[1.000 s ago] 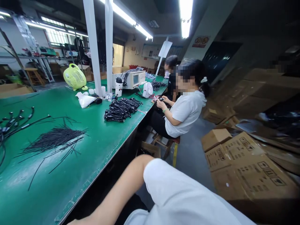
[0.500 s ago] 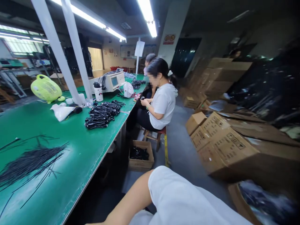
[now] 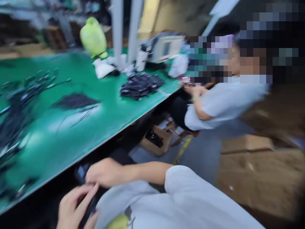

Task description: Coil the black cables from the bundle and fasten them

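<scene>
My right hand (image 3: 105,173) is curled closed in front of my shirt, at the near edge of the green table (image 3: 111,117). Whatever lies inside its fingers is hidden. Just beyond its knuckles shows a dark, shiny thing (image 3: 81,172), too blurred to name. Lower down, my left hand (image 3: 75,206) has its fingers stretched out, their tips touching or almost touching my right hand. Its thumb stands apart from the fingers, with something dark behind the gap. On the tabletop beside my hands lies a tangle of black cables (image 3: 16,124).
A flat pile of thin black strands (image 3: 76,100) and a heap of bundled black cables (image 3: 141,85) lie farther along. Behind them are a green fan (image 3: 93,37) and a boxy instrument (image 3: 169,47). A co-worker (image 3: 221,101) sits at right, near cardboard boxes (image 3: 259,178).
The view has swung down and to the left. Both my hands have come into sight together in front of my shirt; before, only my right arm showed. More cables appear at left.
</scene>
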A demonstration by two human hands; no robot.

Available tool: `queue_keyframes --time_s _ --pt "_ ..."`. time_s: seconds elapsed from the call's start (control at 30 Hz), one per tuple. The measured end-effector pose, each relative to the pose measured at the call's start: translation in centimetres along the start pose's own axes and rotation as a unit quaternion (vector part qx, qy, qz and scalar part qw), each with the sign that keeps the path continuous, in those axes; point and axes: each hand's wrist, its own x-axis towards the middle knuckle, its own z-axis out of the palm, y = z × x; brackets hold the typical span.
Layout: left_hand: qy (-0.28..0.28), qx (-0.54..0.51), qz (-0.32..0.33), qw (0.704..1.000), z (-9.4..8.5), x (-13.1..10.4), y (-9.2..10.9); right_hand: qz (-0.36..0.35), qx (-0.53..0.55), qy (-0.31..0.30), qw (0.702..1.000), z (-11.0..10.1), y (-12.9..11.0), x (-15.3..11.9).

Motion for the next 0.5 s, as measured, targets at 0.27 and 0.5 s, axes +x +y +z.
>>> queue_keyframes --time_s 0.27,0.5 --pt "0.204 -0.16 -0.186 0.948 1.7 0.2 -2.9 -0.183 -0.11 0.146 0.966 3.1 3.3 4.0" --pt "0.163 -0.113 -0.189 0.962 2.1 2.1 -4.5 -0.133 -0.012 0.08 0.988 4.8 2.6 5.6"
